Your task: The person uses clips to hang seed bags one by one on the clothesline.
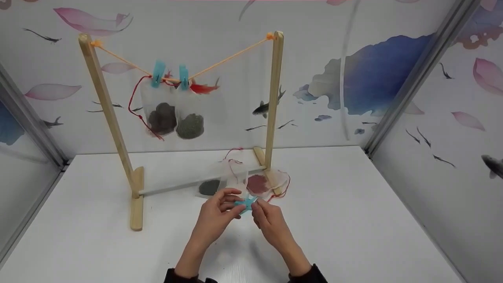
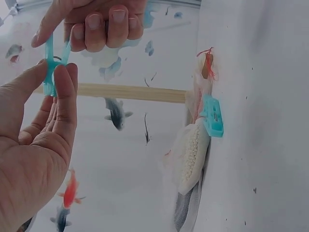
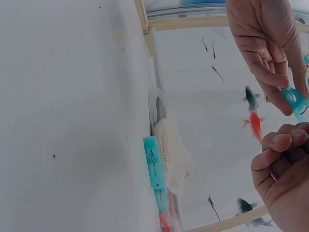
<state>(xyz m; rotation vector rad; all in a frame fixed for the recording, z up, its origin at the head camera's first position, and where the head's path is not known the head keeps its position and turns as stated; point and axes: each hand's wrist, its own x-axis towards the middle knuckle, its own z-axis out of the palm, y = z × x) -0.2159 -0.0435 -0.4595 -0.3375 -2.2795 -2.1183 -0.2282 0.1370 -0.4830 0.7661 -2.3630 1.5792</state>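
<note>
A light-blue clothespin (image 2: 50,72) is pinched between the thumb and fingers of my left hand (image 2: 36,140), around its clip end. My right hand (image 1: 270,222) pinches the two handle ends of this clothespin, with its other fingers curled. Both hands are above the table, in front of the sheer drawstring bags. A white-filled bag (image 2: 193,150) lies just beyond the hands, between a dark-filled bag (image 1: 209,187) and a red-filled bag (image 1: 257,184). Another blue clothespin (image 3: 153,162) lies beside the white-filled bag.
A wooden frame (image 1: 107,106) stands behind, with an orange cord (image 1: 232,57) strung between its posts. Two blue clothespins (image 1: 158,73) hold a brown-filled bag (image 1: 162,118) and a green-filled bag (image 1: 190,126) on the cord. A pale crossbar (image 1: 173,188) runs low between the posts.
</note>
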